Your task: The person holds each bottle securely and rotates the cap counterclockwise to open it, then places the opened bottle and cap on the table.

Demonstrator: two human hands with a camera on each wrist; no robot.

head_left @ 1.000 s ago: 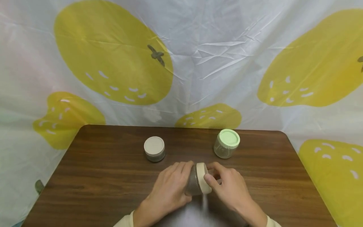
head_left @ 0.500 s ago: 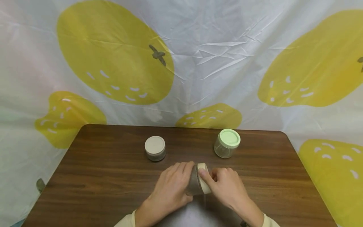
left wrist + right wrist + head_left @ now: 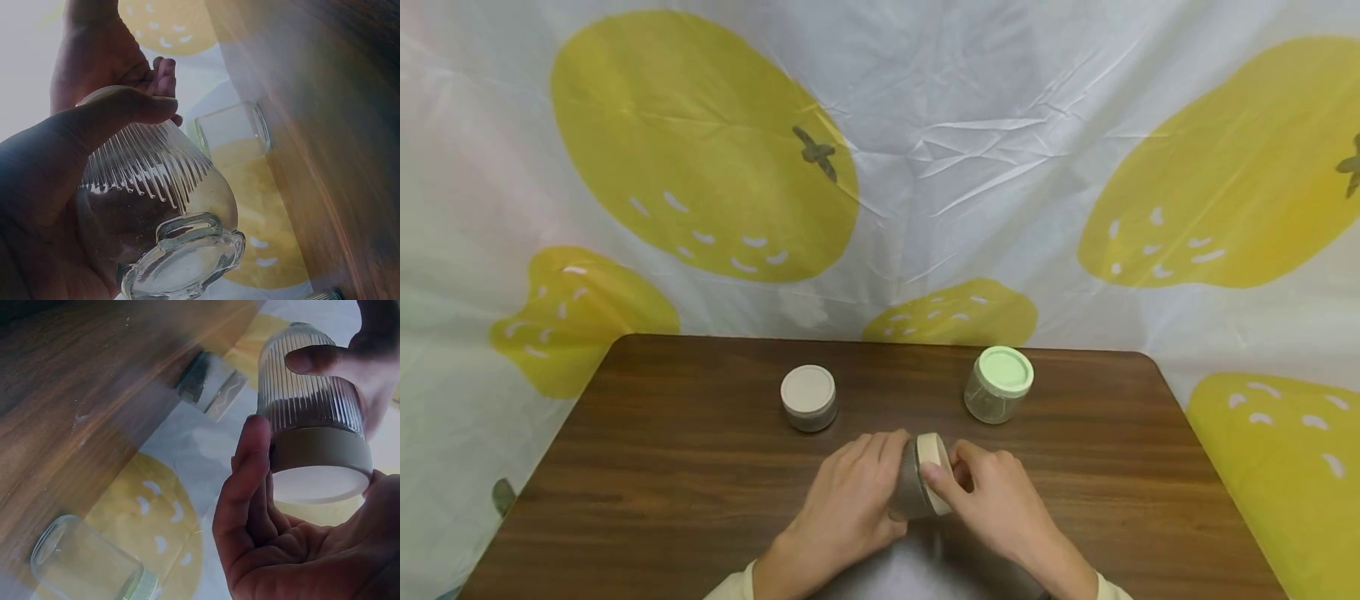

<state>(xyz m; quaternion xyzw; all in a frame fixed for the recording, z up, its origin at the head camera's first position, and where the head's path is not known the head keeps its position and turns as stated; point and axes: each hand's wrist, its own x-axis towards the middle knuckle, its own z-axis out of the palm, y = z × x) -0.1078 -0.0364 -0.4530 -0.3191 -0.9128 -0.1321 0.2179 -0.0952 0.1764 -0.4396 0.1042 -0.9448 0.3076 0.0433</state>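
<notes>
A ribbed clear glass jar (image 3: 912,485) with a cream lid (image 3: 929,452) lies tipped sideways, its lid facing right. My left hand (image 3: 848,493) grips the glass body from the left. At the lid, my right hand (image 3: 1003,504) holds the rim between thumb and curled fingers. The left wrist view shows the jar's ribbed side (image 3: 150,165) and thick footed base (image 3: 184,262), with the left thumb across the ribs. In the right wrist view the lid (image 3: 322,450) sits on the jar's end, flush against the glass, fingers at its edge.
On the dark wood table (image 3: 685,467), a low jar with a whitish lid (image 3: 808,392) stands back left. Back right stands a clear jar with a pale green lid (image 3: 1000,383). A white curtain with yellow fruit prints (image 3: 715,150) hangs behind the table.
My right hand has shifted its hold on the lid: the thumb went up and left over the rim, then slightly down. The left hand stays round the jar, and the other jars stand unmoved.
</notes>
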